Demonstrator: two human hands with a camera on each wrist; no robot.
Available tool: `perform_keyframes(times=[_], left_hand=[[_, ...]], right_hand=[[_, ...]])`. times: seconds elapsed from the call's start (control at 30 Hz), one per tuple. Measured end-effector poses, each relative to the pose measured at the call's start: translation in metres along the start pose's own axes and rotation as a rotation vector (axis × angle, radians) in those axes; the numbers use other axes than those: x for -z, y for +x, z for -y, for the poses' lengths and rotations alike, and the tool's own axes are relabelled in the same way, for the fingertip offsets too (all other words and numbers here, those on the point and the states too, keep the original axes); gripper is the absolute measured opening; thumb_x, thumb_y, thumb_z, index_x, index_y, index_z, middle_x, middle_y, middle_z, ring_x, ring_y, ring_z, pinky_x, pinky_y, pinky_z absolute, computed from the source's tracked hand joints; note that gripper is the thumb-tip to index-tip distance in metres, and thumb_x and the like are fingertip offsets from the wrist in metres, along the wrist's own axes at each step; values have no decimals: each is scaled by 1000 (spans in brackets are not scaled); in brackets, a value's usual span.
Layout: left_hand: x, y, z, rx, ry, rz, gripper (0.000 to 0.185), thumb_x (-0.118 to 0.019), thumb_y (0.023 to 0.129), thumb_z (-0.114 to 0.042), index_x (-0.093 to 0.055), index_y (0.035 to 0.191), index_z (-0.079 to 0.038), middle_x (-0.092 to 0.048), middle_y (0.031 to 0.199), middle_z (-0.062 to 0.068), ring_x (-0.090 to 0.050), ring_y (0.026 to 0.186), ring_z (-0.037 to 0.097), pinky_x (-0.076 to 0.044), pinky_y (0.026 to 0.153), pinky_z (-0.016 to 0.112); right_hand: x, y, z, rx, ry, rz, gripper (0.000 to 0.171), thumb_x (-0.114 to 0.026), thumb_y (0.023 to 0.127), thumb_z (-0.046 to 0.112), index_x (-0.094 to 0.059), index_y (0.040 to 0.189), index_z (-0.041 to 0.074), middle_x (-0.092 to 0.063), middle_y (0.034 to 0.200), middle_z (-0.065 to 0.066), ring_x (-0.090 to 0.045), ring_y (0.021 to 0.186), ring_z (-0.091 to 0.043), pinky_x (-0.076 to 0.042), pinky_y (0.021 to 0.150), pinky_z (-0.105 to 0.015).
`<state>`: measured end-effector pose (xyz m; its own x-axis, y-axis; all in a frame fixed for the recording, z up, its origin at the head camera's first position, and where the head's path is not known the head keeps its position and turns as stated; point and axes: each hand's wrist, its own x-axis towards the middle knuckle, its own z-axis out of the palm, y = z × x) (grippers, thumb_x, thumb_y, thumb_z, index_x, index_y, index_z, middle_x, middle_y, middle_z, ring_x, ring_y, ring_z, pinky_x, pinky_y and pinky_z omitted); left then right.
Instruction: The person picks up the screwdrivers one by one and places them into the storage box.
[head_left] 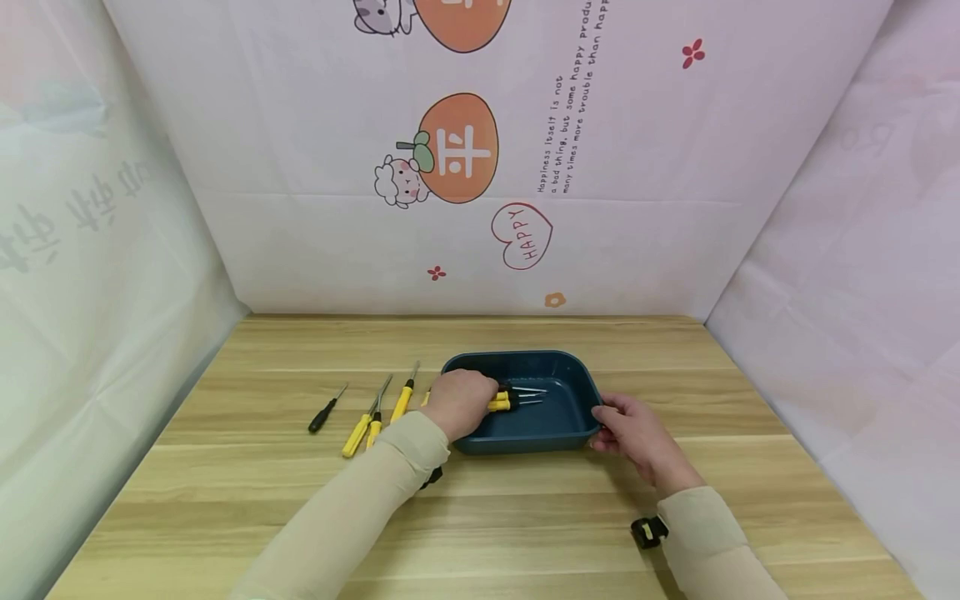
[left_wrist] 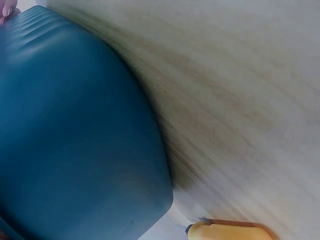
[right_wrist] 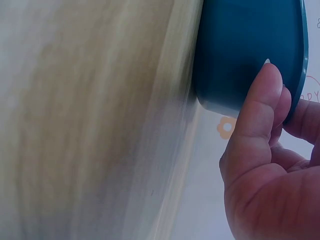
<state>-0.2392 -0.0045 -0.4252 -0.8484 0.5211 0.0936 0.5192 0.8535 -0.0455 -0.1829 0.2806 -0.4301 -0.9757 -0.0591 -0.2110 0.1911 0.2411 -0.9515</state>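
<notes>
A dark blue rectangular box (head_left: 525,446) sits on the table. Several screwdrivers (head_left: 502,406) with yellow or black handles are inside, their thin shafts pointing right. My left hand (head_left: 461,402) reaches over the box's left rim, back upward, fingers curled down around the yellow handles; its fingertips are hidden. At the right end, my right hand (head_left: 633,433) grips the box wall, thumb near the rim. The right wrist view shows the fingers (right_wrist: 260,107) pinching the box's corner (right_wrist: 250,45). In the left wrist view the box's outer wall (left_wrist: 80,125) blocks the left hand's work.
Left of the box lie a small black screwdriver (head_left: 324,414) and several yellow-handled ones, among them one leaning furthest right (head_left: 403,404) and another nearer the front (head_left: 357,435). White printed sheets (head_left: 637,250) close off the wooden table (head_left: 525,525) behind and at the sides.
</notes>
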Motion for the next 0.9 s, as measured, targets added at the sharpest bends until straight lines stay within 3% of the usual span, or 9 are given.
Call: perform_keyframes(times=[0.47,0.9], left_hand=[[0,-1,-3,19,22,-15,12,-71,101,-17,-80,109,-21,-77,98,-1,-68,86,20,-62,79,38],[-6,0,-2,22,13,-101,9,-74,99,-15,-79,105,-19,-74,91,0,-68,76,16,-61,66,35]], right_hand=[[0,0,0,0,0,2,47,-49,110,14,-43,150,-9,-65,95,-9,-65,71,-11,-61,71,-26],[-1,-1,1,6,-7,5,46,-49,110,15,-44,148,-10,-64,95,-9,-64,72,-11,-61,72,-26]])
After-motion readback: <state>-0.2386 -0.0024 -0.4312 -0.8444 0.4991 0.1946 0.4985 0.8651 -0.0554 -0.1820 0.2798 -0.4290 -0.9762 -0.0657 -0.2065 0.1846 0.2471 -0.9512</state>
